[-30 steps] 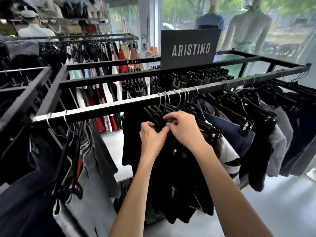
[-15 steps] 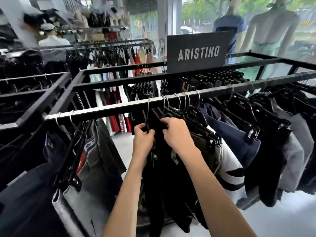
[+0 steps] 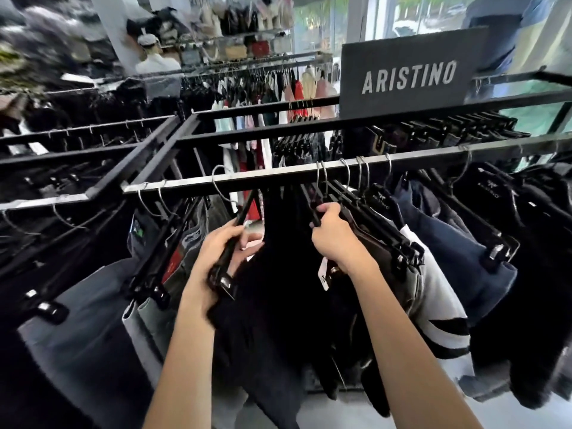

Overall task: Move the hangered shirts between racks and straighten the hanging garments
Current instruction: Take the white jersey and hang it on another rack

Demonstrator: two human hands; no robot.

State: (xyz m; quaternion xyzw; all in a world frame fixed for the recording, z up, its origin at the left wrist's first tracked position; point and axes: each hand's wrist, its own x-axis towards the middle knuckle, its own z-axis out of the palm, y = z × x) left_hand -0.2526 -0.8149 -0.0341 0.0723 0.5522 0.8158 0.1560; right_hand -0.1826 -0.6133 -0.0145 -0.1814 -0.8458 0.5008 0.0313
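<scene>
A clothing shop fills the view, with windows [image 3: 402,13] at 12 to 1 o'clock and crowded racks [image 3: 247,66] of garments running back toward 11 o'clock, blurred at the far left. A dark sign [image 3: 408,72] reading ARISTINO stands on the near rack frame at 1 o'clock. The near rail [image 3: 309,171], a pale metal bar, crosses the middle from 9 to 3 o'clock. Below it at 7 to 8 o'clock hang grey garments [image 3: 93,320] on clip hangers. At 3 to 4 o'clock hang navy and black garments [image 3: 458,252], with one black-and-white striped piece [image 3: 439,311] beside them. In the centre, straight below the rail, hang black garments [image 3: 278,305], packed close together.

The left hand [image 3: 223,252], just left of centre, has its fingers curled round a black hanger [image 3: 232,243] that is tilted, its metal hook [image 3: 218,181] up at the rail; the grip is closed on that hanger's bar. The right hand [image 3: 334,236], just right of centre, has its grip closed on the near end of a bunch of black hangers [image 3: 356,205] whose hooks sit on the rail at 12 o'clock. The two hands are apart, with dark cloth between them. A white price tag [image 3: 323,275] hangs just below the right wrist.
</scene>
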